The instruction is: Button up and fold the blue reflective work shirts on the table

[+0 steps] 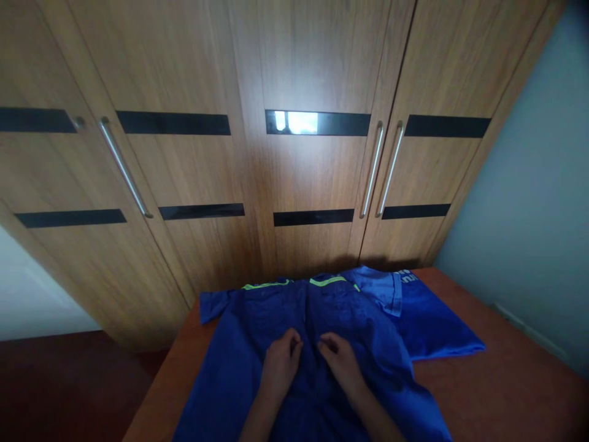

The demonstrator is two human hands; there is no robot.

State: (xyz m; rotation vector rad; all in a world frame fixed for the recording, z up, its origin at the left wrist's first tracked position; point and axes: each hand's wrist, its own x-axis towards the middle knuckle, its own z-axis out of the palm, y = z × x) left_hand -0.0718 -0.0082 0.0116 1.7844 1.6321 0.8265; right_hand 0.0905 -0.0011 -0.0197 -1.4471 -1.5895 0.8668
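Note:
A dark blue work garment [257,319], which looks like a coverall, lies spread front up, with short sleeves and yellow-green strips across the chest. My left hand [280,365] is over its front, just left of the centre seam, thumb and fingertips drawn together. Right of the seam, my right hand [343,365] has its fingers curled in a similar pinch. Both hands are low over the cloth and apart from each other. Whether a bit of fabric or anything else is between the fingertips is too dark and small to make out.
The garment rests on a reddish-brown surface [478,393]. Beside its right sleeve lies a shiny bright blue folded cloth or bag [437,325] with pale lettering. A wooden wardrobe [313,172] with long metal handles stands right behind; a pale wall [529,233] bounds the right side.

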